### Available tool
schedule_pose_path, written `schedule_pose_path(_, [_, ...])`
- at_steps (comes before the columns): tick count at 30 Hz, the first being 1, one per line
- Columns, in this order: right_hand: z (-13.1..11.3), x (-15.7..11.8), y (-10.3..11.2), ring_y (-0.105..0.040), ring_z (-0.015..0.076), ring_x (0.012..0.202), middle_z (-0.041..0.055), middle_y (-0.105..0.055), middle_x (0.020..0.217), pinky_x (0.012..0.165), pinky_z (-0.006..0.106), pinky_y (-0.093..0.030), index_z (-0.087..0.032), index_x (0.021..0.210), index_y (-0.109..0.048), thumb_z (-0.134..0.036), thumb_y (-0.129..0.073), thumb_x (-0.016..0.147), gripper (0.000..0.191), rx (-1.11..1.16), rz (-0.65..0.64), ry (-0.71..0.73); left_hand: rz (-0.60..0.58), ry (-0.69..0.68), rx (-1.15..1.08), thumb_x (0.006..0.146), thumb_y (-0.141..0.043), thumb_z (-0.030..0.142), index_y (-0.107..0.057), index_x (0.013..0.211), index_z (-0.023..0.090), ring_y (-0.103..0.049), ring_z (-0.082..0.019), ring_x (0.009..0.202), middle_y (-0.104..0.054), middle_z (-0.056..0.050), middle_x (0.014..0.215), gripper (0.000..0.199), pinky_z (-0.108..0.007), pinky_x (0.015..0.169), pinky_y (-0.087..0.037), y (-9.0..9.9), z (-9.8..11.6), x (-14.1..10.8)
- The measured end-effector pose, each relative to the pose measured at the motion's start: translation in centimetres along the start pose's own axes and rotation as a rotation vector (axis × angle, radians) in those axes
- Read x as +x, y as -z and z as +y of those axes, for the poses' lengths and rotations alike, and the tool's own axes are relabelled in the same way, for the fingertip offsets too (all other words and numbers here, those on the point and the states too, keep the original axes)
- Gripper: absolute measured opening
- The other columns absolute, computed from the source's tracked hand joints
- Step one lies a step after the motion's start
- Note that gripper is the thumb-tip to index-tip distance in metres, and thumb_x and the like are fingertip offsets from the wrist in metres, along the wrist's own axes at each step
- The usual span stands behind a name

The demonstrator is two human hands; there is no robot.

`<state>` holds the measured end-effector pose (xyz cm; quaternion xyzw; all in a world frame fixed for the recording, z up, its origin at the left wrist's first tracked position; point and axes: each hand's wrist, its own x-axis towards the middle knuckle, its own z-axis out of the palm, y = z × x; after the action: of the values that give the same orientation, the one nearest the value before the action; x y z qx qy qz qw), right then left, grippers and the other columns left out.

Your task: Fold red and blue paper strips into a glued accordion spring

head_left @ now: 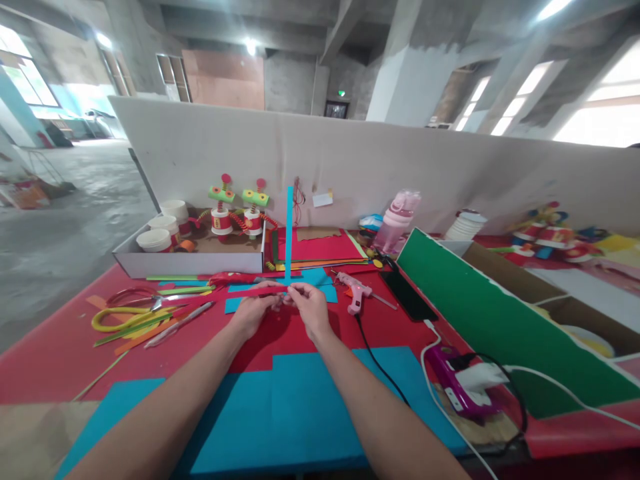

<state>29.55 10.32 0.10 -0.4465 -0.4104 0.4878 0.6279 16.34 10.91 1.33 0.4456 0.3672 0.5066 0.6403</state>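
Observation:
A blue paper strip [289,233] stands upright from the fingertips of my right hand [310,308], meeting a red paper strip [227,294] at a right angle. The red strip runs off to the left across my left hand [256,312], whose fingers are closed on it. My right thumb and fingers pinch the spot where both strips meet. Whether they are stuck together there is hidden by the fingers. Just right of my hands lies a pink glue gun [357,293] on the red tabletop. Blue paper pieces [320,293] lie behind the hands.
Scissors with yellow handles [123,320], a pen [179,325] and paper strips lie left. A white box [195,262] holds paper cups and two cup figures [221,220]. On the right are a phone [409,295], a purple power strip [463,387], cables and a green-sided box [500,327].

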Motion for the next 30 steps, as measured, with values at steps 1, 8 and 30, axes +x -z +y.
schedule_pose_path(1, [0.02,0.00,-0.04,-0.064,0.0166,0.062,-0.0004,-0.067,0.064,0.067,0.032,-0.054,-0.019,0.075,-0.067,-0.041,-0.073,0.062,0.027,0.012,-0.005,-0.001,-0.010,0.006,0.003,0.057,-0.078,0.025,-0.066,0.085,0.016,-0.056,-0.012,0.056,-0.064,-0.001,0.065,0.032,-0.024,0.055,-0.043,0.06,0.04,0.01])
schedule_pose_path(8, [-0.16,-0.21,-0.16,-0.063,0.0138,0.057,-0.0012,-0.064,0.059,0.065,0.029,-0.054,-0.016,0.077,-0.066,-0.042,-0.078,0.057,0.034,0.093,-0.109,-0.146,0.068,-0.110,0.171,0.066,-0.074,0.035,-0.065,0.067,0.016,-0.050,-0.010,0.055,-0.057,0.001,0.057,0.021,-0.022,0.055,-0.039,0.63,-0.52,0.45])
schedule_pose_path(30, [-0.06,-0.22,0.05,-0.060,0.0134,0.052,-0.0024,-0.062,0.055,0.059,0.028,-0.053,-0.018,0.070,-0.063,-0.046,-0.078,0.058,0.034,0.021,-0.156,-0.094,0.047,-0.060,0.095,0.064,-0.076,0.034,-0.063,0.067,0.014,-0.050,-0.009,0.052,-0.057,0.001,0.055,0.024,-0.022,0.052,-0.038,0.32,-0.25,0.18])
